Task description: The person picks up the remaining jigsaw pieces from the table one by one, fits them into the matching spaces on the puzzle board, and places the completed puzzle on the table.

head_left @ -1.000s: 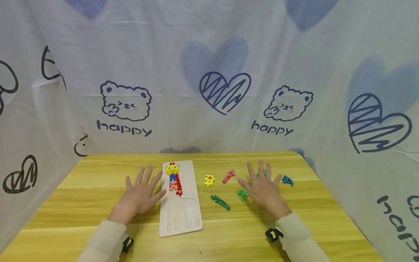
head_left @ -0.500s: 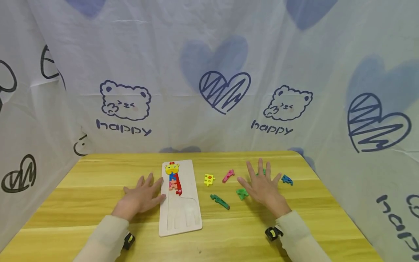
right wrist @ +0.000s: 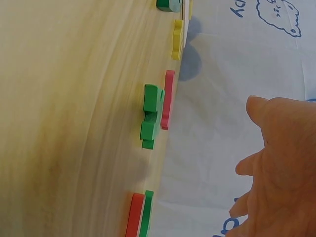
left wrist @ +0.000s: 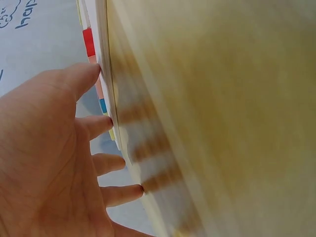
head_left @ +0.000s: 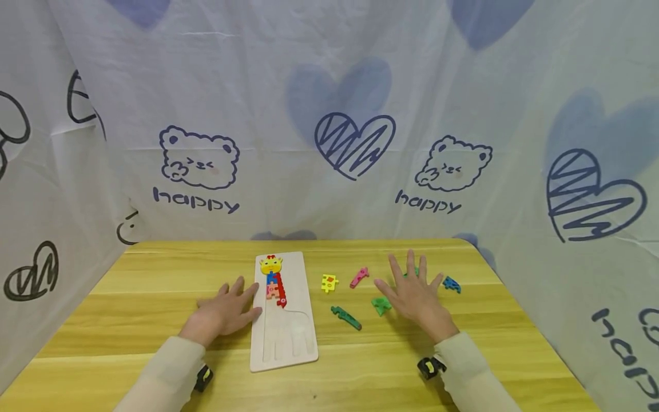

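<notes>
Both arms reach forward in pale long sleeves with a small band at each wrist, left hand [head_left: 222,312] palm down with fingers loosely spread, right hand [head_left: 414,296] also palm down, fingers fanned wide and straight.

A pale wooden puzzle board [head_left: 288,343] lies flat at lower centre of the frame, its long side running away from the viewer. A yellow giraffe head and red, blue and pink neck pieces fill its upper part. Just right of centre lie a light green piece [head_left: 381,305] and a dark green piece [head_left: 346,317].
</notes>
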`<state>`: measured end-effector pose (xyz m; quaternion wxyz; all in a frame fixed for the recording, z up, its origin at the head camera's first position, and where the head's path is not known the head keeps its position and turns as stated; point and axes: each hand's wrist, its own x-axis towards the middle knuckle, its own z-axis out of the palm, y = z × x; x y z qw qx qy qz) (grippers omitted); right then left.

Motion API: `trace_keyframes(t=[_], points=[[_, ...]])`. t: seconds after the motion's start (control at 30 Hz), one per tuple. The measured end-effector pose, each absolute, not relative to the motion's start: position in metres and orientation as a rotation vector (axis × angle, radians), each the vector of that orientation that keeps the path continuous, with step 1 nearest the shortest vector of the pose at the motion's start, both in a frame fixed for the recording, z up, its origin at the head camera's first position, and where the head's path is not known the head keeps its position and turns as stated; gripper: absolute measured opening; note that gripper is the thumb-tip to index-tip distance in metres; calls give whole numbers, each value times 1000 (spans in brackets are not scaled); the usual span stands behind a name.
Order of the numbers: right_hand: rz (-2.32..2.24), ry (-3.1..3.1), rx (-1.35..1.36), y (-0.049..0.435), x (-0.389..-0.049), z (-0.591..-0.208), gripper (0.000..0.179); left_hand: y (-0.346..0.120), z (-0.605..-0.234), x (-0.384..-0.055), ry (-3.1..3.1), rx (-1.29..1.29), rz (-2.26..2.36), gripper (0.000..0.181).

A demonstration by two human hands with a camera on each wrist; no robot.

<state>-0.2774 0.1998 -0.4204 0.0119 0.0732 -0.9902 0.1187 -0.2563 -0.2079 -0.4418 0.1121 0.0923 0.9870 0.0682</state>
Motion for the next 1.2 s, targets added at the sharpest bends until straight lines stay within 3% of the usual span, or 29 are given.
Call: trace_keyframes(t=[1.2], points=[[299, -3123, 318, 244, -279, -422, 74, -208, -443, -261, 2846, 238, 207, 71]])
